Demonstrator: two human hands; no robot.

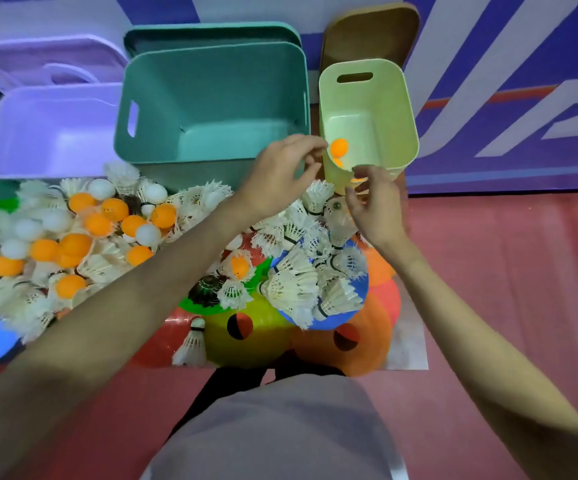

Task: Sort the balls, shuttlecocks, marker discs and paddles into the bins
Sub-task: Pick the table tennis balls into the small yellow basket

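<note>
Left hand [280, 174]: over the near right corner of the green bin [211, 109], fingertips just beside an orange ball [339, 146] at the yellow bin's left edge; fingers loosely spread, contact with the ball cannot be told.
Right hand [374, 202]: at the yellow bin's [398, 109] near rim, fingers relaxed, holding nothing.
Yellow bin: far right, orange balls on its floor.
Purple bin [51, 126]: far left, touching the green bin.
Loose pile: shuttlecocks [294, 282], orange and white balls [107, 220] crowd the near edges of the bins.
Marker discs [246, 327]: near centre, under shuttlecocks.
Open room: red floor [505, 271] to the right.
</note>
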